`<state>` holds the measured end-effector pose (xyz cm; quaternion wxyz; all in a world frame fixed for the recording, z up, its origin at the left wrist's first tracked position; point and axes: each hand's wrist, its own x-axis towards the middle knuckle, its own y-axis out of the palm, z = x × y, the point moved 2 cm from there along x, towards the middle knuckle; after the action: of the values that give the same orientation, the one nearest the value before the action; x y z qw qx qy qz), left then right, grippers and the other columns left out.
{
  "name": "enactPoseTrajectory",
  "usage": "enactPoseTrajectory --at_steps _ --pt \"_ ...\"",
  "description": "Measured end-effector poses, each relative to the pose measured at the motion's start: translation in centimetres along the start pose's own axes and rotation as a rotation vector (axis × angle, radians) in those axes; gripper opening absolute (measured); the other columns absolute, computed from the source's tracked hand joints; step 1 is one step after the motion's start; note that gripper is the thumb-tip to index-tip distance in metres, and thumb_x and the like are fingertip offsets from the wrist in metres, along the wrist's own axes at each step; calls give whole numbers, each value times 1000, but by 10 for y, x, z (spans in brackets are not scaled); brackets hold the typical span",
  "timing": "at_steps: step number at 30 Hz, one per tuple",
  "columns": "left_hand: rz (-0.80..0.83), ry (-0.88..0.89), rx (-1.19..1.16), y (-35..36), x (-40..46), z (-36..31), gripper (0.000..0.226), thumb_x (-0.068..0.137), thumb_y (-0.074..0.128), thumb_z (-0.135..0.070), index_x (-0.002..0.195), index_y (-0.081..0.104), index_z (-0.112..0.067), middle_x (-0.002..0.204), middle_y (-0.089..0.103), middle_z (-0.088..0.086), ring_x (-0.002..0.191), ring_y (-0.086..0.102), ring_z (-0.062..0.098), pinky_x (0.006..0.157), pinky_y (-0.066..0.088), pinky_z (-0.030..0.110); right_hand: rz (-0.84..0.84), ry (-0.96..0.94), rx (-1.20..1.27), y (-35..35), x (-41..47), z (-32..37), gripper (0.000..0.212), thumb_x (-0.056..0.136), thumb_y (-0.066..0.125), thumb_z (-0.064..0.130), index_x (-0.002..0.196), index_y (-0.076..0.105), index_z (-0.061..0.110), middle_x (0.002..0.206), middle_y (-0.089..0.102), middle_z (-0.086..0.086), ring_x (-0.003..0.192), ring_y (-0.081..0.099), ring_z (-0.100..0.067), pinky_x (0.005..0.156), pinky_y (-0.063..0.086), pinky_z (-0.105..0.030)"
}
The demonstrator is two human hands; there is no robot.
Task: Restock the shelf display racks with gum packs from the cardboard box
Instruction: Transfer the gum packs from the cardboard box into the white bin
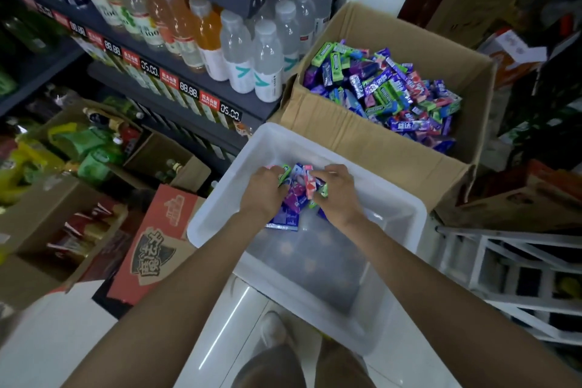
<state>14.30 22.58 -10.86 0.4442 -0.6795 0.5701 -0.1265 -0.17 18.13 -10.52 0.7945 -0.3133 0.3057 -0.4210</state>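
Observation:
An open cardboard box (371, 142) at the upper right is full of loose gum packs (387, 88) in purple, green, blue and pink wrappers. In front of it stands a translucent white plastic bin (315, 302). Both my hands are inside the bin at its far end. My left hand (264, 189) and my right hand (338, 192) curl round a bunch of gum packs (297, 195) between them. A few blue packs (283, 224) lie on the bin's floor just below the bunch.
A dark shelf (195, 94) with drink bottles and red price tags runs along the left. Open cartons of goods (63, 230) crowd the floor at the left. A white metal rack (516, 277) lies at the right. White floor tiles (63, 340) show near my feet.

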Motion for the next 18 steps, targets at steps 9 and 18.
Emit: enactPoseTrajectory --at_steps 9,18 --pt "-179 369 -193 -55 40 -136 29 92 54 -9 120 59 -9 118 56 10 106 56 21 90 40 25 -251 -87 98 -139 40 -6 35 91 53 2 125 57 8 115 56 -12 99 54 -13 81 39 -16" --pt "-32 314 71 -3 173 -209 39 93 55 -14 130 49 -4 130 47 17 119 47 31 98 31 29 -168 72 -42 -197 159 -86 53 90 59 17 138 40 8 137 45 -14 128 38 -27 104 29 -31"
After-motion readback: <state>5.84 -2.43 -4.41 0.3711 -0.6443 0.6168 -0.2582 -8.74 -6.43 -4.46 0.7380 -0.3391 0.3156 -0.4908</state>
